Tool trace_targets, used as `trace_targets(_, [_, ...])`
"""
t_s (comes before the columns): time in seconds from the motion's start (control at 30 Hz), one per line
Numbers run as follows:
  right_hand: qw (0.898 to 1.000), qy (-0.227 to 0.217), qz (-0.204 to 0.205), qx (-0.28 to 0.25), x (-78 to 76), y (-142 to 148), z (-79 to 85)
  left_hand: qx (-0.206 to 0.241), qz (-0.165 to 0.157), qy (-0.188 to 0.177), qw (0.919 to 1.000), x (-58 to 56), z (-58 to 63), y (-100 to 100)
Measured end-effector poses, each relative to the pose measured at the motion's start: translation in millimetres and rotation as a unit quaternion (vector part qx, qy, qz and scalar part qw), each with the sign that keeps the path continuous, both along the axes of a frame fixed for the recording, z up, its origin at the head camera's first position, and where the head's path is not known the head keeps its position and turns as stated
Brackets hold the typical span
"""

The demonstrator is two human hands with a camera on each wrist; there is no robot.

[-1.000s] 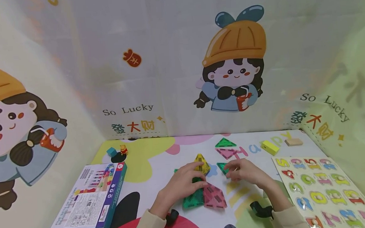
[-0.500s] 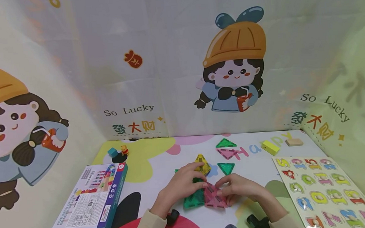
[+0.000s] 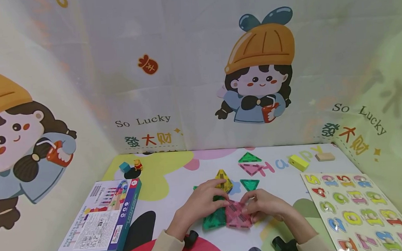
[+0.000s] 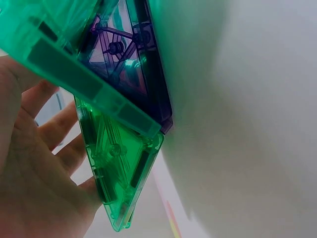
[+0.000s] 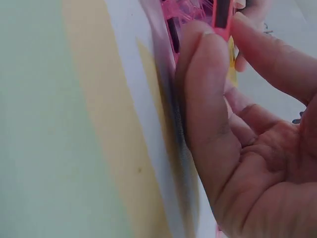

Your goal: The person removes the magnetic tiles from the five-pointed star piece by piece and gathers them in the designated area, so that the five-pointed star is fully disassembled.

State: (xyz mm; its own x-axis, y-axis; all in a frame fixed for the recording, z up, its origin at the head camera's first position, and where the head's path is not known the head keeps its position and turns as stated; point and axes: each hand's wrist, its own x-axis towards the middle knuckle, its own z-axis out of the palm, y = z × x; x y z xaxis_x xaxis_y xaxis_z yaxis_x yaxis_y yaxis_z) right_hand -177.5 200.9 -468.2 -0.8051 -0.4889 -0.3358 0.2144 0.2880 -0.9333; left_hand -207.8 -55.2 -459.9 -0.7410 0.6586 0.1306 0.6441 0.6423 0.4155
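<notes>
Translucent magnetic tiles stand joined in a small structure in the middle of the table. A green tile (image 3: 214,220) faces front left, a pink tile (image 3: 239,217) is beside it, and a yellow tile (image 3: 224,181) rises behind. My left hand (image 3: 201,199) curves round the structure from the left, holding it. Up close in the left wrist view, a green triangular tile (image 4: 116,156) and a purple tile (image 4: 121,54) meet beside the left fingers (image 4: 57,129). My right hand (image 3: 264,206) pinches the right edge of the pink tile; thumb and fingertip reach a pink edge (image 5: 223,17) in the right wrist view.
Loose triangular tiles lie behind: green (image 3: 250,184), pink (image 3: 251,169) and green (image 3: 249,158). A number puzzle board (image 3: 359,208) is at right, a flat box (image 3: 99,220) at left. A yellow block (image 3: 298,162), wooden block (image 3: 325,156), blue cube (image 3: 124,167) and bear figure (image 3: 138,165) sit farther back.
My right hand has come from the loose green triangle back to the pink tile and pinches it. The pink tile's right edge has shifted slightly. My left hand stays on the structure.
</notes>
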Motion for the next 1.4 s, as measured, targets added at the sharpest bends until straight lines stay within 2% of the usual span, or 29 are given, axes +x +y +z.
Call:
trace_targets(0.13, [0.998,-0.031,0.018,-0.055,-4.2,4.7,-4.0,-0.004,0.0,-0.005,1.0,0.1,0.8,0.8])
trace_targets(0.3, [0.987,-0.07,0.046,-0.135,-6.3,7.6,-8.3,-0.007,0.002,-0.006,1.0,0.5,1.8,1.2])
trace_targets(0.43, [0.98,-0.081,0.062,-0.168,-6.3,8.0,-9.5,-0.004,-0.004,-0.005,1.0,1.1,2.6,0.8])
trace_targets(0.77, [0.98,-0.087,0.06,-0.17,-6.8,8.8,-8.9,0.01,-0.031,-0.001,0.9995,0.1,1.8,0.4])
trace_targets(1.03, [0.981,-0.067,0.068,-0.167,-8.6,15.3,-4.2,0.01,-0.032,-0.004,0.9994,0.8,2.4,0.6])
trace_targets(1.17, [0.99,-0.041,0.035,-0.13,-10.8,27.8,6.0,0.011,-0.029,-0.009,0.9995,1.0,2.4,0.3])
trace_targets(1.27, [0.997,0.005,-0.022,-0.075,-11.4,41.3,15.9,0.009,-0.027,-0.015,0.9995,1.2,2.8,0.3])
trace_targets(1.33, [0.996,0.043,-0.075,-0.028,-10.9,50.5,22.3,0.006,-0.027,-0.016,0.9995,1.5,2.9,0.5])
trace_targets(1.4, [0.988,0.078,-0.134,0.023,-10.8,58.2,27.3,0.004,-0.027,-0.018,0.9995,2.0,3.3,0.6])
